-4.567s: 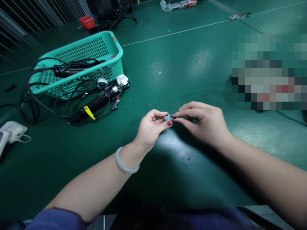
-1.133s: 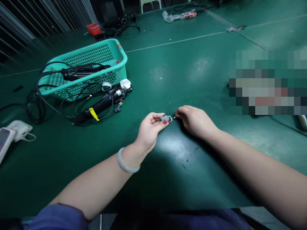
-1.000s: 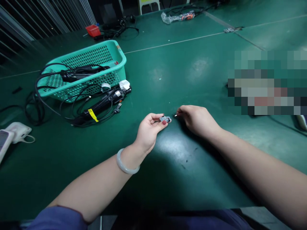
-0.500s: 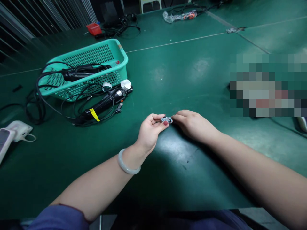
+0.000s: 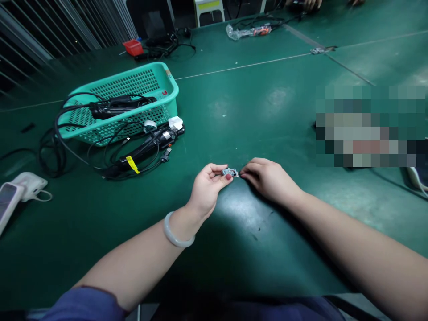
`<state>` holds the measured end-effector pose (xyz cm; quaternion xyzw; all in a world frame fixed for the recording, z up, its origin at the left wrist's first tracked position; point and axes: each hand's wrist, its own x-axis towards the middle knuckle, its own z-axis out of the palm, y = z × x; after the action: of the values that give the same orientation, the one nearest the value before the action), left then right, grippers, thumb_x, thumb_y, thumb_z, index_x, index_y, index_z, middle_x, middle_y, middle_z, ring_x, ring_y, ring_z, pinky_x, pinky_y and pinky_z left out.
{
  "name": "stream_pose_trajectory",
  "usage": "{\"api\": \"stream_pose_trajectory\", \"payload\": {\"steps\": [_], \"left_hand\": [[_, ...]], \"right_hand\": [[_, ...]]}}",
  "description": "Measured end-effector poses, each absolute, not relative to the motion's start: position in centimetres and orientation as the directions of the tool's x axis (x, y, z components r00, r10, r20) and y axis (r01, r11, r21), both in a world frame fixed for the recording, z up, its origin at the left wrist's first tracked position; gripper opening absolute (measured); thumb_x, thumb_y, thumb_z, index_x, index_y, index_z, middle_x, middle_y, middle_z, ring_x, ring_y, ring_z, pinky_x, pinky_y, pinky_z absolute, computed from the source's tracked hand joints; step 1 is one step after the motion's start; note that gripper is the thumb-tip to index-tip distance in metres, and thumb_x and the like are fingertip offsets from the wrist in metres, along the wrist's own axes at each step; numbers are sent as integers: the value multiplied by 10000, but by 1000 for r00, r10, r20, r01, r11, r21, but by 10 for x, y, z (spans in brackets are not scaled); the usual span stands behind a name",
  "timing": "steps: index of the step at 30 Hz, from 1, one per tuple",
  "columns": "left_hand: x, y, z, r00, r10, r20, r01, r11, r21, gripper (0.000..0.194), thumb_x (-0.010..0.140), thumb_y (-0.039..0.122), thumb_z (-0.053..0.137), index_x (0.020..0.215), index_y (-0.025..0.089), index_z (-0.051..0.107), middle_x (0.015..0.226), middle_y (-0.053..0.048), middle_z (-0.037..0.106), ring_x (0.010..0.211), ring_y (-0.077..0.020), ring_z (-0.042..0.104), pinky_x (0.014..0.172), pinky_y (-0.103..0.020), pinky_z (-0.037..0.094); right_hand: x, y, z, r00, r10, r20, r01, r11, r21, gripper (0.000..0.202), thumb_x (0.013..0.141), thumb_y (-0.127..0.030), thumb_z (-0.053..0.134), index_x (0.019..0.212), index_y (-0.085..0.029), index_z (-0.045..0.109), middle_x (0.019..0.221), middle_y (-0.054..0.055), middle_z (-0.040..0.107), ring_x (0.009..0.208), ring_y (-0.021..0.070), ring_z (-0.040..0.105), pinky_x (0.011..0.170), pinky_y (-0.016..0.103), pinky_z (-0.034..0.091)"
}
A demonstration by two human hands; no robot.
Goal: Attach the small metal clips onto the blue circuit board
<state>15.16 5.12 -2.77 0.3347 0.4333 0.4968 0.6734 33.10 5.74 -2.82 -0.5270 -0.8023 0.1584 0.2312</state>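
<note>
Between the thumb and fingers of my left hand (image 5: 207, 185) is a small blue-grey part (image 5: 229, 172) that looks like a little circuit board. It is held above the green table, near the middle of the view. My right hand (image 5: 267, 176) is at its right end, thumb and fingertips pinched together. A small pale bit shows between the part and the right fingertips. Whether those fingers grip it is too small to tell. Tiny dark scraps (image 5: 259, 229) lie on the table below my hands.
Left stands a green plastic basket (image 5: 172, 91) with a black corded tool (image 5: 110, 109) inside. A second black tool (image 5: 147, 147) with cables lies before it. Farther left is a white phone-like device (image 5: 10, 196). A pixelated area covers the right. Another person's hand (image 5: 312, 4) shows at the back.
The view has tilted up slightly, and another person's hands have appeared at the far edge. My right fingertips sit slightly farther from the part. My left hand keeps its grip.
</note>
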Motion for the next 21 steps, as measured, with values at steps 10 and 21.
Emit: {"api": "stream_pose_trajectory", "payload": {"steps": [10,21], "left_hand": [[151,52,-28,135,961,-242,-380,275,883,302,613,126,788,854,148,607,856,-17,692,853,-118,660,940,-337,459],[151,52,-27,132,953,-272,-391,303,869,304,605,128,797,850,143,616,846,-14,683,834,-113,651,939,-341,451]], "right_hand": [[337,58,-25,-325,926,193,789,378,-485,118,828,-161,590,859,-172,703,871,64,692,797,187,644,741,312,510],[331,60,-30,-385,908,164,841,419,-342,213,911,-206,486,840,-154,679,843,81,654,803,192,619,761,298,478]]}}
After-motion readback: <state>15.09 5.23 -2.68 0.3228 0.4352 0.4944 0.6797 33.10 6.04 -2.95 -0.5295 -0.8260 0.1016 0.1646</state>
